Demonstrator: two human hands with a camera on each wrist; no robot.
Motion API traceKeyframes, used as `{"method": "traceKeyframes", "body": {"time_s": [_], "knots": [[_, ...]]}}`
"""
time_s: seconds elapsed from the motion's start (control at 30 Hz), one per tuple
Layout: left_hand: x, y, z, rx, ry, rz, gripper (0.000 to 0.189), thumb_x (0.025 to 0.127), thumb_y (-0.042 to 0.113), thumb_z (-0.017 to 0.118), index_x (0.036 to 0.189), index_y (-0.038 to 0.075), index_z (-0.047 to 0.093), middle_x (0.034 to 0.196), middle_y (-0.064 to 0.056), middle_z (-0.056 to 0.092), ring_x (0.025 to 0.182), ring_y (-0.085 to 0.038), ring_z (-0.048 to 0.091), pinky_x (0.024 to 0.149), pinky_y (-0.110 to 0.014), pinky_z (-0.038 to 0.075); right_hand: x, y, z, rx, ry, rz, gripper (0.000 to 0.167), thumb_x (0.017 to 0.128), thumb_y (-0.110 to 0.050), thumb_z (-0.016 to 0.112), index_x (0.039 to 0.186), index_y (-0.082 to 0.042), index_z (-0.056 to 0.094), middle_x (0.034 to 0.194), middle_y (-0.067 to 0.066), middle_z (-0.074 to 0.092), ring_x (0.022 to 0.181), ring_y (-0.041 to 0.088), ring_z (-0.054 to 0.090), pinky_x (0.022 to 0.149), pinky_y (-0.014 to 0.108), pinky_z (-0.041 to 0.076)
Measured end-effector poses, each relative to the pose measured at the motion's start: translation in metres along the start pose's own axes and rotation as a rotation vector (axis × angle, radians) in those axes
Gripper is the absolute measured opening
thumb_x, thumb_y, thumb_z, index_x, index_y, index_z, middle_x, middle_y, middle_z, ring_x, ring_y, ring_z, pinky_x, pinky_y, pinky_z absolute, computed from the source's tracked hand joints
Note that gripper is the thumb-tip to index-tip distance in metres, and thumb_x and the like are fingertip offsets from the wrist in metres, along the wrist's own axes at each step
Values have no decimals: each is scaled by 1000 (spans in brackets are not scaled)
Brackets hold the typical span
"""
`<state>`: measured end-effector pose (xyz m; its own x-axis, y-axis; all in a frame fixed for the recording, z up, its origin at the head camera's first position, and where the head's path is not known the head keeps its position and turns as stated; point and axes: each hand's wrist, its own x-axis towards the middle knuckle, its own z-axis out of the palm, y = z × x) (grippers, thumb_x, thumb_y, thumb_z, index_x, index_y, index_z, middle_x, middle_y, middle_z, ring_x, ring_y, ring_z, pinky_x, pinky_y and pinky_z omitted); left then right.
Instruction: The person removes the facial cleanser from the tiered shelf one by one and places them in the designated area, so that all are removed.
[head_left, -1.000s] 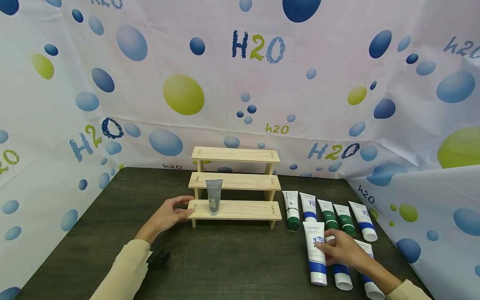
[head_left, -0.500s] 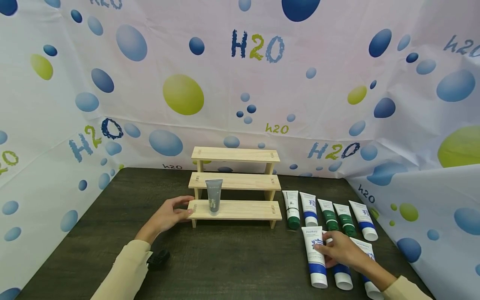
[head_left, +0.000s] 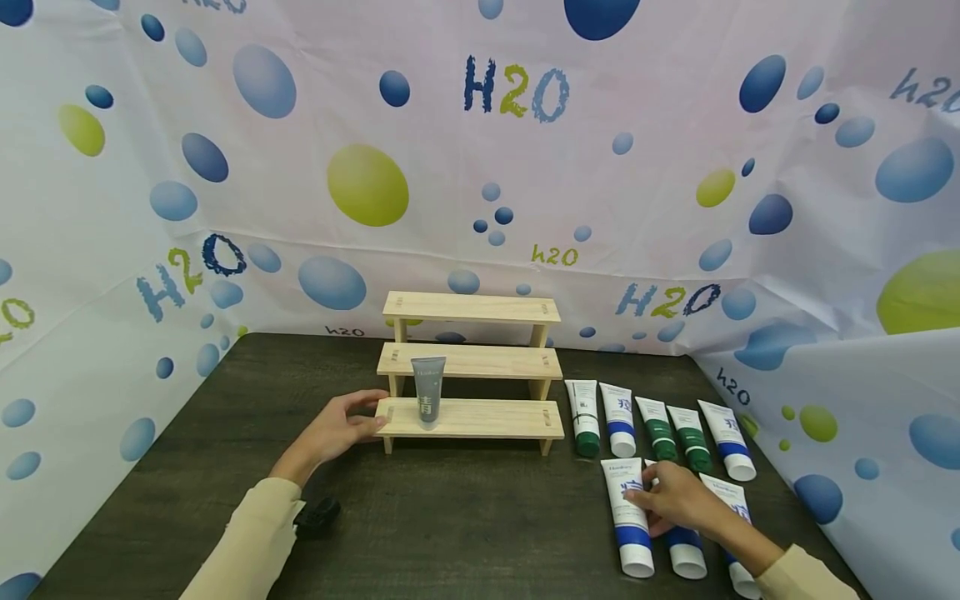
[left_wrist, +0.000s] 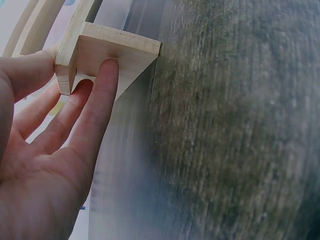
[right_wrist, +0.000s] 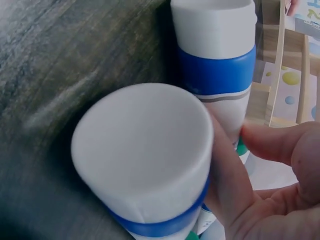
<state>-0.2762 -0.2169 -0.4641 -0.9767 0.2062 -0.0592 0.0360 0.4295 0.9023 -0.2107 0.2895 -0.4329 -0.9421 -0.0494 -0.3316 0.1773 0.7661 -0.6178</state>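
My left hand (head_left: 333, 435) holds the left end of the lowest step of a three-tier wooden display stand (head_left: 487, 421). In the left wrist view, its thumb lies on the board's edge and a fingertip touches the stand's wooden leg (left_wrist: 117, 47). My right hand (head_left: 678, 500) pinches a white cream tube with a blue band (head_left: 628, 521) by its right side, low over the table at the right. In the right wrist view, the thumb and a finger are at this tube's body (right_wrist: 217, 75). A small grey tube (head_left: 428, 392) stands upright on the lowest step.
Right of the stand lie several tubes, white with green caps (head_left: 583, 417) or blue bands (head_left: 726, 437). Two more blue-banded tubes (head_left: 686, 552) lie partly under the right hand and forearm. A dark object (head_left: 318, 515) sits by the left wrist. A printed sheet (head_left: 480, 167) encloses the back.
My right hand has brought the white and blue tube slightly down and toward me. The left hand and the stand stay where they were.
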Motion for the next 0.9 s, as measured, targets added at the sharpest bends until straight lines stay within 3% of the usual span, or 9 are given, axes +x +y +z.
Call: {"method": "traceKeyframes", "body": {"time_s": [0.37, 0.63, 0.9], "knots": [[-1, 1, 0, -3, -4, -2, 58, 101, 20, 69, 153, 5, 48, 150, -27, 48, 124, -38, 67, 93, -42, 60, -3, -7, -13, -75, -16, 27, 68, 94, -8, 73, 142, 25, 38, 73, 10, 72, 59, 19, 73, 57, 31, 61], [-1, 3, 1, 2, 1, -10, 56, 101, 20, 69, 152, 7, 49, 149, -26, 49, 122, -36, 68, 92, -40, 60, -3, -13, -31, -114, 11, -86, 59, 95, -10, 71, 141, 17, 46, 76, 9, 74, 58, 22, 73, 56, 34, 61], [0, 2, -1, 3, -4, -8, 57, 101, 20, 68, 153, 6, 48, 150, -27, 47, 124, -37, 67, 93, -42, 60, -1, -26, -42, -127, -13, -182, 46, 95, -9, 72, 134, 9, 56, 81, 9, 75, 59, 21, 73, 57, 34, 61]]}}
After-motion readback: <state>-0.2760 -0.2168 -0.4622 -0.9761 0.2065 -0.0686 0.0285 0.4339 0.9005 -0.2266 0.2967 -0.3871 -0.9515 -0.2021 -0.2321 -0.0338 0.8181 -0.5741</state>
